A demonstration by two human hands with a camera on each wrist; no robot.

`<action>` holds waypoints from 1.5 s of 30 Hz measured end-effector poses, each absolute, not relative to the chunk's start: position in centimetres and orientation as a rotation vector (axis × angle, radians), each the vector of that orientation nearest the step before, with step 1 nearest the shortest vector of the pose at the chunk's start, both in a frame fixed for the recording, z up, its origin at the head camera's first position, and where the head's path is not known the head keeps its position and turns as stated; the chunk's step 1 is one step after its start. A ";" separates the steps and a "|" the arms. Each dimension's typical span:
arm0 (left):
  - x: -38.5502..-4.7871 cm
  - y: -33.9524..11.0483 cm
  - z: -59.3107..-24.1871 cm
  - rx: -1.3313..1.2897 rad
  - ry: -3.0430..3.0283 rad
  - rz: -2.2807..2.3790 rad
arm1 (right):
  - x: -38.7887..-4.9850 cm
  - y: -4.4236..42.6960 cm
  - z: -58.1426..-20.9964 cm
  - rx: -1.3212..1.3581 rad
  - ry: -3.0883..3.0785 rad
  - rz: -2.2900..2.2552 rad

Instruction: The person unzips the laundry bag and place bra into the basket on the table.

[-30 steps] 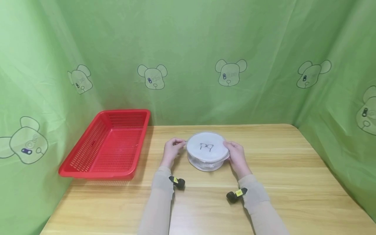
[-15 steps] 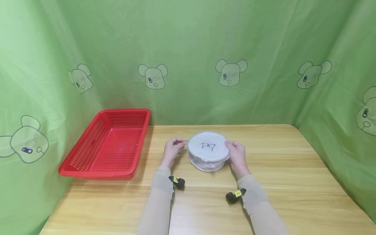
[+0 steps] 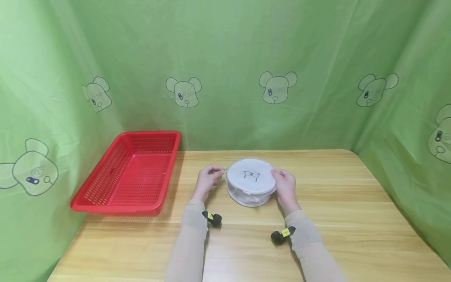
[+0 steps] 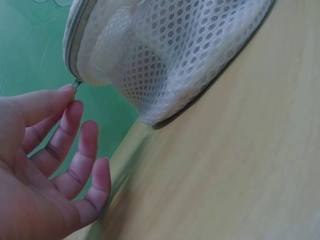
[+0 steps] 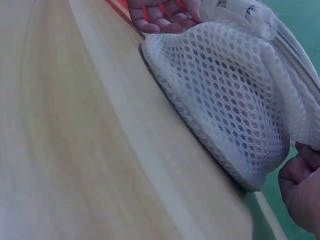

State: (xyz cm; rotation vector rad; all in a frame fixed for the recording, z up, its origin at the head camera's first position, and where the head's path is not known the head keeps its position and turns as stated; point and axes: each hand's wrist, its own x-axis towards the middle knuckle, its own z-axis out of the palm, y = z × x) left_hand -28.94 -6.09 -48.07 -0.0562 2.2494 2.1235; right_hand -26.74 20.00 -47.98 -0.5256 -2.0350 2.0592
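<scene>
A round white mesh laundry bag (image 3: 251, 184) stands on the table, with a dark line drawing on its flat top and a zipper along the upper rim. At its left side my left hand (image 3: 208, 181) pinches the small metal zipper pull (image 4: 76, 84) between thumb and index finger; the other fingers are loosely bent. My right hand (image 3: 285, 188) grips the right edge of the top, thumb above. From the right wrist view, the mesh side wall (image 5: 225, 90) looks creased and sags inward. The fingers under the right edge are partly hidden.
A red plastic basket (image 3: 160, 207) with slotted walls stands on the left of the wooden table (image 3: 352, 219). Green curtains (image 3: 229, 125) with bear-head prints hang behind and along both sides. Each sleeve cuff bears a black wrist camera (image 3: 277, 237).
The laundry bag has shifted slightly to the right, and its top has turned a little. Both hands keep their hold with barely any movement.
</scene>
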 end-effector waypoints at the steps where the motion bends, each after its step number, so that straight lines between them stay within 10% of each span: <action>1: -28.9 -6.1 -48.1 -0.054 2.252 2.121 | -26.7 20.0 -48.0 -0.528 -2.026 2.065; 45: -28.9 -6.9 -48.0 0.134 2.186 2.013 | -26.8 20.2 -48.2 -0.562 -1.900 2.086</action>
